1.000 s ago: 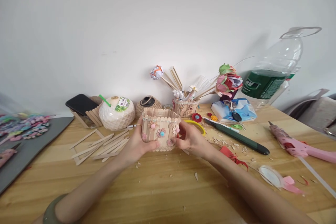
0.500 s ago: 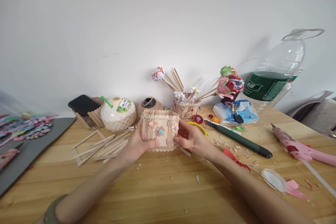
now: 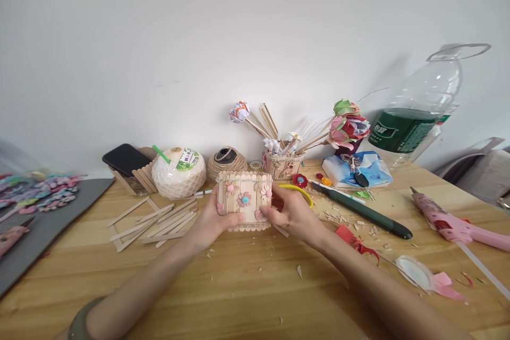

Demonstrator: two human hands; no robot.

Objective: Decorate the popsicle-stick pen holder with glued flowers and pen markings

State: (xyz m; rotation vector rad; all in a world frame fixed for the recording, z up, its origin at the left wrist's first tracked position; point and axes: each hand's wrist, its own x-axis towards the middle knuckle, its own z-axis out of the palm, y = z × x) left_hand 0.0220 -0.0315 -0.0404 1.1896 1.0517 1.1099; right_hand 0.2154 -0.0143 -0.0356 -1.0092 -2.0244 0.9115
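A small box made of popsicle sticks (image 3: 244,199), decorated with little pink flowers, is held upright just above the wooden table (image 3: 247,287). My left hand (image 3: 213,220) grips its left side, thumb across the front. Its right side sits in the fingers of my right hand (image 3: 292,212). The decorated face points at me.
Loose popsicle sticks (image 3: 153,220) lie left of the box. Behind stand a coconut-shaped cup (image 3: 178,172), a twine ball (image 3: 227,162), a phone (image 3: 125,159) and a stick-filled holder (image 3: 282,163). A green-black pen (image 3: 360,211), pink glue gun (image 3: 458,226) and large plastic bottle (image 3: 414,117) are right.
The box has tilted more upright in my hands, so its open top no longer shows. Both hands keep their grip.
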